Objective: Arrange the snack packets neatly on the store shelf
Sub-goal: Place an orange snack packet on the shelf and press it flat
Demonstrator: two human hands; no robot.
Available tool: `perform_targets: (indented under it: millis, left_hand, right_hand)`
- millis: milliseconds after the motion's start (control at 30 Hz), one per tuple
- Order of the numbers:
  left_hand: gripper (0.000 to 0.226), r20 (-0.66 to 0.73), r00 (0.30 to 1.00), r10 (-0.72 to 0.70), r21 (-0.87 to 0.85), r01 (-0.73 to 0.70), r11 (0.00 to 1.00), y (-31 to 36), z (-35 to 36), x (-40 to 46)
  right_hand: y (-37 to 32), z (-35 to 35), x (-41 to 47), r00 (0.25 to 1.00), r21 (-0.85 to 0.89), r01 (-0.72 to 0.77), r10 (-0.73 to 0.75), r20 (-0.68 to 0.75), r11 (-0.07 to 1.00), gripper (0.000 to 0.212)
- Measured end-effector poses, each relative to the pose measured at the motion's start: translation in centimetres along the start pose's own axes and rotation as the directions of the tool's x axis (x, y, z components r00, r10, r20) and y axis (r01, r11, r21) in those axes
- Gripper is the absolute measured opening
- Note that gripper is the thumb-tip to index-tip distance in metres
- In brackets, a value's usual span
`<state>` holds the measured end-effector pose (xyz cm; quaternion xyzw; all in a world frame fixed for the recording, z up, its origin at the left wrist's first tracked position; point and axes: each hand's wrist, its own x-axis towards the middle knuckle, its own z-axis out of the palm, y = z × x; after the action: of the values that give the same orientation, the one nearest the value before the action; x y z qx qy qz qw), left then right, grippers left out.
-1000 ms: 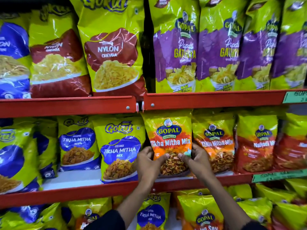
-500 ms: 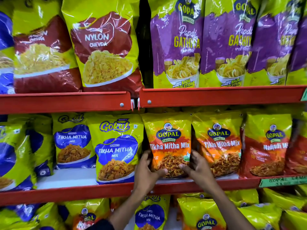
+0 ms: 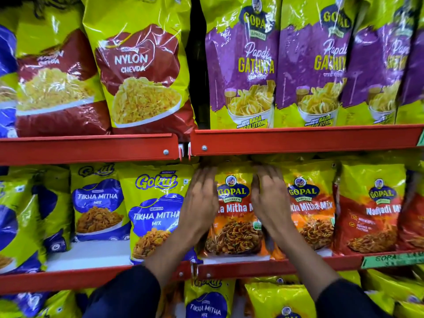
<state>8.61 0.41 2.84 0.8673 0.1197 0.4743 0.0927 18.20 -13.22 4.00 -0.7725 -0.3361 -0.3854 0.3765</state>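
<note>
An orange and yellow Gopal Tikha Mitha Mix packet (image 3: 234, 223) stands upright on the middle red shelf (image 3: 247, 268). My left hand (image 3: 200, 203) lies flat along its left side, fingers stretched up to the top corner. My right hand (image 3: 269, 200) does the same on its right side. Both hands press against the packet's upper edges; the fingertips are blurred under the shelf above. A blue and yellow Gokul Tikha Mitha Mix packet (image 3: 154, 212) stands just left of it, and a second orange Gopal packet (image 3: 309, 205) just right.
The upper red shelf (image 3: 298, 140) carries large Nylon Chevda bags (image 3: 140, 72) and purple Papdi Gathiya bags (image 3: 243, 65). A Nadiyadi Mix packet (image 3: 371, 207) stands at the right. A white gap of bare shelf (image 3: 89, 252) shows left of centre. More packets fill the shelf below.
Both hands have slid up from the packet's lower corners to its upper sides. The camera has moved closer to the shelf.
</note>
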Motion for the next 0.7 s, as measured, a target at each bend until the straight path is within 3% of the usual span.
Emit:
perform_targets:
  millis: [100,200,267,367,433,533,600,700]
  left_hand:
    - [0.036,0.198,0.976,-0.091,0.233,0.043,0.972,0.3,-0.8,3.7]
    - [0.032,0.333,0.913,-0.236,0.353,0.112,0.929,0.7,-1.2,5.8]
    - [0.038,0.322,0.923,-0.209,0.365,0.083,0.927,0.1,-0.7,6.2]
    - [0.05,0.268,0.949,-0.164,0.306,0.078,0.949,-0.8,-0.1,6.3]
    - [0.046,0.254,0.951,-0.174,0.282,0.1,0.954,-0.5,-0.5,6.0]
    - [0.037,0.092,0.995,0.044,0.249,-0.065,0.966,-0.7,-1.0,4.1]
    - [0.042,0.035,0.974,0.222,0.256,-0.224,0.941,-1.3,-1.0,1.5]
    - [0.055,0.143,0.958,0.248,0.269,-0.279,0.922,-1.8,-1.4,-3.4]
  right_hand:
    - [-0.2,0.4,4.4,0.975,-0.288,0.035,0.03,0.219,0.957,0.021]
    - [-0.3,0.4,6.5,0.927,-0.35,0.068,0.07,0.368,0.934,0.035]
    - [-0.2,0.4,6.6,0.917,-0.362,0.108,0.048,0.396,0.926,0.042]
    - [-0.2,0.4,6.8,0.912,-0.414,0.105,0.078,0.402,0.904,0.041]
    - [-0.4,0.3,6.6,0.925,-0.414,0.066,0.1,0.366,0.908,0.036]
    - [-0.3,0.4,4.2,0.97,-0.35,0.077,0.01,0.242,0.934,0.022]
    - [0.2,0.8,1.5,0.989,-0.282,0.108,-0.074,0.128,0.953,0.034]
    - [0.3,1.1,-3.3,0.975,-0.237,0.194,-0.16,0.156,0.952,0.057]
